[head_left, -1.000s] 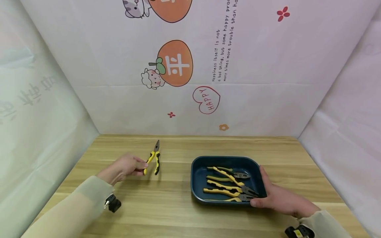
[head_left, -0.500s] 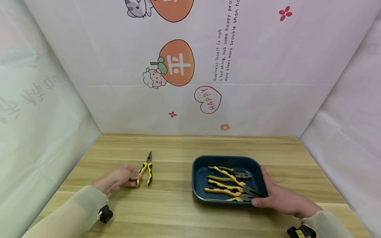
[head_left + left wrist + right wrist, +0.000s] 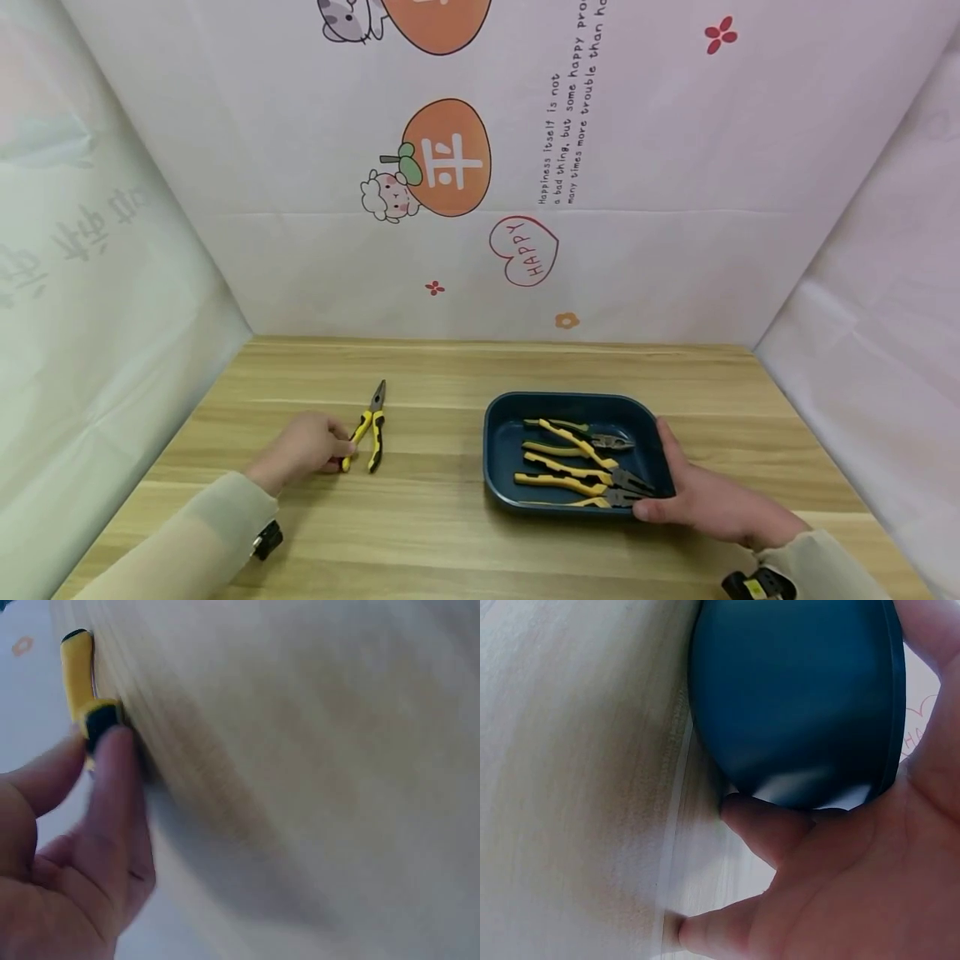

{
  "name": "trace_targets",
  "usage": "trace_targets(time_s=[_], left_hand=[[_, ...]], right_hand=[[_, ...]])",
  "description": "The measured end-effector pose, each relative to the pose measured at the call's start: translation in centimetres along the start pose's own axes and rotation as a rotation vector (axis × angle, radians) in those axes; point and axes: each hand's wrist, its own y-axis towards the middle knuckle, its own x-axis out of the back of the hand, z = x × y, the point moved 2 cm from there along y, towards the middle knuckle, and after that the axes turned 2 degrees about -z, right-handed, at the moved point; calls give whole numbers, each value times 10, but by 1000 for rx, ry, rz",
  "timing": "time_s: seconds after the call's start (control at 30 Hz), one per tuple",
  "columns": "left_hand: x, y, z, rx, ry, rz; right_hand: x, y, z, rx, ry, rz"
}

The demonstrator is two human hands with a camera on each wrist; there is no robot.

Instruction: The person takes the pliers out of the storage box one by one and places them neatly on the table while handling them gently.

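My left hand (image 3: 303,447) pinches one handle end of long-nose pliers (image 3: 377,421) with yellow and black grips. Their handles are spread and the grey nose points away from me, low over the table. In the left wrist view, thumb and fingers (image 3: 112,772) close on the dark tip of that handle, the other yellow handle showing beyond. At the right, my right hand (image 3: 716,500) grips the end of a dark blue tray (image 3: 498,417), its thumb on the near side. The tray's curved outer wall (image 3: 795,697) fills the top of the right wrist view.
Several yellow-handled pliers (image 3: 558,483) lie in the tray, some overlapping, most with heads to the right. The wooden table (image 3: 420,533) ends at a printed white back sheet (image 3: 330,275). White side sheets rise at left and right.
My left hand and the long-nose pliers moved left and nearer to me, lower toward the table, then nearly stopped. My right hand and the tray stayed in place.
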Motion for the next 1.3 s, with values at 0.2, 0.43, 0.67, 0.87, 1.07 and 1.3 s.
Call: trace_targets(time_s=[0.2,0.43,0.67,0.87,1.07,1.3], left_hand=[[-7,-8,-33,-240,450,-72],[-28,-12,-47,-364,509,26],[-32,-11,-42,-263,501,107],[-32,-8,-41,-239,502,116],[-30,-7,-34,-228,486,101],[-19,-11,-16,-206,470,94]], right_hand=[[0,0,0,-2,0,-2],[-2,-1,1,22,-2,-15],[-2,3,-2,7,8,-3],[-2,5,-5,-20,36,17],[-1,4,-5,-28,27,12],[0,4,-6,-54,41,16]])
